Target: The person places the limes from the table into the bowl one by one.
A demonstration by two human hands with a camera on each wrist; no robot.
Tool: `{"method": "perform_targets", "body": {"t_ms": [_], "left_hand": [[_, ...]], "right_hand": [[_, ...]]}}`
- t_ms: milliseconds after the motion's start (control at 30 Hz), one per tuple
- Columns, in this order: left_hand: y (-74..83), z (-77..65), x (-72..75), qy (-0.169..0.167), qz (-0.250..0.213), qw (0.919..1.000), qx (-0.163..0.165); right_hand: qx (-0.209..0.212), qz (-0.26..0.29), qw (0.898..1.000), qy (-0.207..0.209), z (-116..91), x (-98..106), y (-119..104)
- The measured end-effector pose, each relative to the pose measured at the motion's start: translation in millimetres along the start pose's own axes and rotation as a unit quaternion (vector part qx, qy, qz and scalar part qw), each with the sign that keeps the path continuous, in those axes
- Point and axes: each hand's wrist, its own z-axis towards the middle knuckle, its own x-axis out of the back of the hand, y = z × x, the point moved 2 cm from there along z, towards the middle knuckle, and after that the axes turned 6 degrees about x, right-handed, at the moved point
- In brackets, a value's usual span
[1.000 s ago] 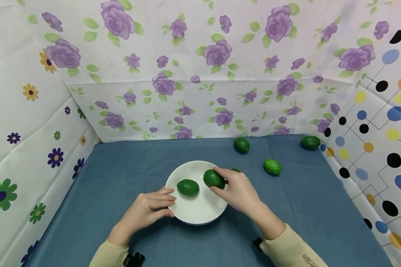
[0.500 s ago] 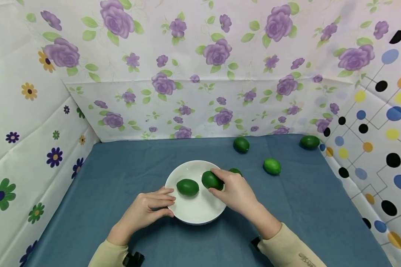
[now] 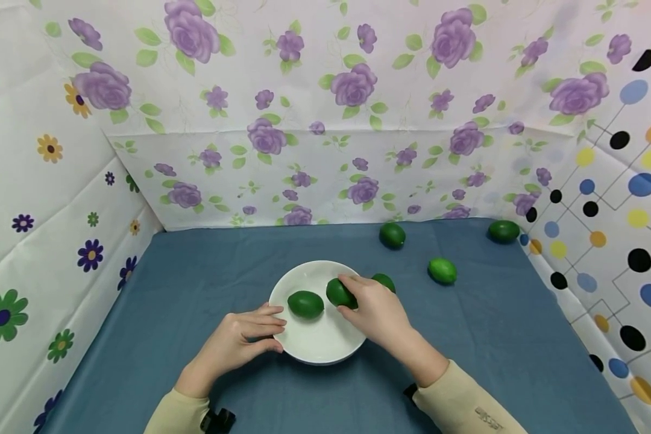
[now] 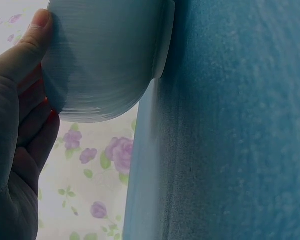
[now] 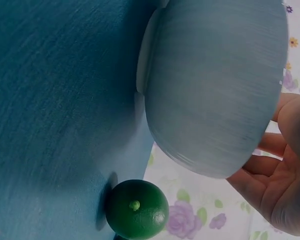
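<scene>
A white bowl [image 3: 317, 340] stands on the blue cloth, with one dark green lime [image 3: 305, 305] lying inside it at the left. My left hand [image 3: 239, 337] holds the bowl's left rim; in the left wrist view its thumb [image 4: 32, 37] lies against the outer wall. My right hand [image 3: 377, 310] reaches over the bowl's right side and grips another lime [image 3: 339, 293] between thumb and fingers, low over the inside. Whether that lime touches the bowl's bottom I cannot tell. In the right wrist view the bowl's wall [image 5: 215, 90] hides the held lime.
Just behind my right hand lies a lime [image 3: 384, 281], partly covered. Farther back on the cloth are a lime [image 3: 392, 235], a lighter green lime [image 3: 442, 271] and one in the right corner [image 3: 503, 231]. Flowered and dotted cloth walls enclose the table.
My right hand has moved slightly left and down with its lime, farther into the bowl. The lime behind it shows more. My left hand and the bowl stay put.
</scene>
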Motion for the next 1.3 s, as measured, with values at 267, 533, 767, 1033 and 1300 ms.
{"method": "perform_targets", "body": {"t_ms": [267,533,767,1033,1300], "left_hand": [[-1.1,-1.4,0.0,0.001,-0.001,1.0,-0.003],[-1.6,-0.9,0.2,0.002,0.0,1.0,-0.007],[-1.6,-0.8,0.7,-0.001,-0.005,1.0,-0.007],[-3.0,-1.6,0.2,-0.005,-0.005,1.0,-0.006],[-3.2,-1.6,0.4,-0.005,-0.007,1.0,-0.005]], "right_hand": [[0.024,-0.05,0.998,-0.02,7,-12,-3],[0.03,-0.063,0.997,-0.037,12,-20,-4],[0.036,-0.094,0.994,-0.047,16,-27,-3],[0.03,-0.09,0.994,-0.047,17,-33,-3],[0.031,-0.085,0.995,-0.042,16,-33,-4]]}}
